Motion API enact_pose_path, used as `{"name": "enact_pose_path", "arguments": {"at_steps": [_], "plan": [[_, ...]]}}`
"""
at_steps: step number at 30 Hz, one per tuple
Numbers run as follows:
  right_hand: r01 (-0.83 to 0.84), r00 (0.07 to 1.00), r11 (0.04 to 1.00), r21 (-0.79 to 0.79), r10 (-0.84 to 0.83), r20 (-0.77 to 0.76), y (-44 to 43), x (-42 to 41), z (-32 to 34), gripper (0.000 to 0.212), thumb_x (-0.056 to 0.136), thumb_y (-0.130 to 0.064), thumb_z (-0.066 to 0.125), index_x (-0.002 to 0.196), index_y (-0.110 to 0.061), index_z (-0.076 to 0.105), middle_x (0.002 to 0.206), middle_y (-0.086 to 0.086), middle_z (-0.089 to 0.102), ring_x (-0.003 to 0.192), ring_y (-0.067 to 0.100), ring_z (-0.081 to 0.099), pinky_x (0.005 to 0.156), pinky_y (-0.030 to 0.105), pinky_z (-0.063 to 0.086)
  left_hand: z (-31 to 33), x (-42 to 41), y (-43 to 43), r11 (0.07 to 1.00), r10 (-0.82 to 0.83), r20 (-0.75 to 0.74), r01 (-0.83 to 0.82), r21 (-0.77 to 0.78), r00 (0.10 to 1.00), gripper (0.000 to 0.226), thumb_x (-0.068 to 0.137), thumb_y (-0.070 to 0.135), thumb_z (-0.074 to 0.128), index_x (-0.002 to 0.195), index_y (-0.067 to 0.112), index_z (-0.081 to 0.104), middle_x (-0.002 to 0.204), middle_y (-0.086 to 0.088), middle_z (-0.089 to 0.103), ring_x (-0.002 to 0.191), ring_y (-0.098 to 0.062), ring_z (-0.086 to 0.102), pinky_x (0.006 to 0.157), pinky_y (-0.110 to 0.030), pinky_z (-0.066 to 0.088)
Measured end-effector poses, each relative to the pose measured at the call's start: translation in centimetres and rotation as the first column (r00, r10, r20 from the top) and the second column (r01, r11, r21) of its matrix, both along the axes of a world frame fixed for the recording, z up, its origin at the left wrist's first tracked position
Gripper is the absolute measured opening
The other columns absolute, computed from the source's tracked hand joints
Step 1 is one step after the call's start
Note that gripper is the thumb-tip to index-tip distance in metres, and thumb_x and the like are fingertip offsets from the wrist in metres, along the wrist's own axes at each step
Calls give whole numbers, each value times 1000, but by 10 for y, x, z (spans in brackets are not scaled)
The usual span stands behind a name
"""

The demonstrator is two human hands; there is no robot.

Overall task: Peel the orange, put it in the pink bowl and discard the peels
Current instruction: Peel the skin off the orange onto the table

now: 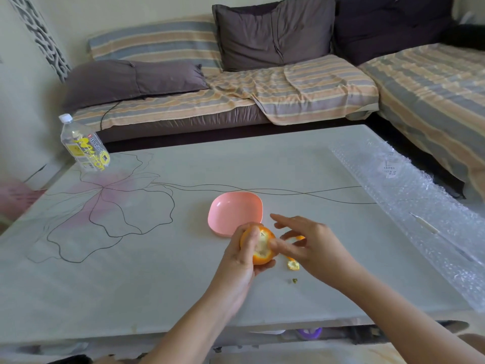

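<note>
Where printed with a flower outline, at counter [183, 285] left: bottle [84, 145], upright. Centre: pink bowl [233, 210] on counter. Just in front, overlapping bowl rim in view: orange [261, 254], part peeled, clasped by left grip [241, 258], fingers curled round. Right grip [312, 245]: thumb pressed to bared pith, fingers spread. Below: peel scraps [293, 265] on counter. Far right: bubble wrap [420, 206].

Two bare arms, lower part of frame. L forearm, bottom centre: bare from frame edge to wrist, slim, widening twd the elbow end. L hand [242, 258]: bare, one thumbnail visible, short & plain. R forearm, bottom right: also bare edge to wrist, similar build. R hand [319, 245]: bare, long slender fingers, knuckles faintly visible. Fingertips blurred, so nail detail on R can't be told.
</note>
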State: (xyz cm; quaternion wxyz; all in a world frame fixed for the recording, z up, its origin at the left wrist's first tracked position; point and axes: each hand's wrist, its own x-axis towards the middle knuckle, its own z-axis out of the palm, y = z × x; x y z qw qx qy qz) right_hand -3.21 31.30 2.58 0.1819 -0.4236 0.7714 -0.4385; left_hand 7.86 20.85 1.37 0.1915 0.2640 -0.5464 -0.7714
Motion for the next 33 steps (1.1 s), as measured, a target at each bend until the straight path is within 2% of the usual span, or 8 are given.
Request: {"name": "enact_pose_path", "arguments": {"at_steps": [2, 6, 12, 18, 22, 27, 31, 33], "plan": [[-43, 998, 999, -31, 41, -45, 1, 1, -2, 69, 66, -65, 56, 126, -31, 57, 103, -12, 61, 91, 3, 62, 79, 21, 53, -1, 1, -1, 994, -8, 6, 9, -111, 1000, 27, 87, 51, 50, 97, 28, 59, 94, -2, 64, 73, -6, 65, 63, -24, 52], [-107, 983, 988, -116, 88, -160, 0, 4, -2, 33, 84, -44, 59, 108, -23, 69, 78, -5, 62, 76, 9, 61, 71, 19, 50, -2, -1, -3, 974, -1, 7, 3, -227, 1000, 33, 80, 53, 51, 100, 28, 59, 94, 4, 66, 77, -5, 65, 61, -20, 51], [-56, 941, 998, -20, 46, -335, -6, 12, 0, 59, 72, -58, 31, 80, -8, 62, 70, 6, 55, 64, 22, 53, 61, 33, 45, -6, -7, -3, 947, 14, -50, -29, -320, 999, 45, 73, 52, 58, 102, 18, 56, 76, 10, 65, 72, -10, 63, 62, -23, 51], [27, 910, 999, -27, -36, -413, -16, 9, 4, 49, 78, -44, 29, 71, -3, 56, 63, 7, 48, 55, 23, 44, 53, 31, 35, 1, -17, -5, 932, 29, -102, -64, -358, 994, 58, 69, 53, 58, 105, 8, 53, 70, 11, 62, 65, -7, 60, 58, -21, 49], [60, 916, 996, -69, -82, -393, -18, 7, 7, 30, 78, -26, 43, 69, -1, 58, 60, 6, 48, 54, 25, 46, 54, 33, 36, 2, -23, -7, 928, 38, -88, -68, -366, 995, 60, 66, 56, 57, 104, 10, 53, 71, 9, 62, 66, -11, 59, 59, -23, 49], [38, 972, 987, -153, -72, -222, -7, 0, 18, 18, 86, -26, 60, 77, -12, 69, 63, 0, 50, 61, 17, 46, 55, 18, 37, 13, -25, -12, 944, -39, -100, 3, -331, 994, 59, 72, 55, 55, 112, 11, 54, 87, -4, 62, 71, -12, 60, 61, -23, 48], [-42, 992, 988, -149, 24, -121, 5, -10, 22, 24, 86, -34, 59, 76, -14, 70, 70, 3, 56, 65, 17, 58, 66, 35, 49, 20, -24, -10, 932, -143, -110, 97, -350, 984, 46, 82, 45, 52, 111, 10, 53, 79, -4, 64, 65, -17, 59, 59, -23, 47], [-50, 986, 990, -133, 28, -163, 10, -9, 22, 27, 80, -41, 52, 65, -23, 66, 67, 3, 52, 61, 15, 54, 60, 32, 47, 20, -24, -5, 922, -165, -108, 115, -369, 980, 38, 84, 39, 49, 108, 9, 53, 74, 1, 63, 60, -12, 58, 58, -22, 48]]}}
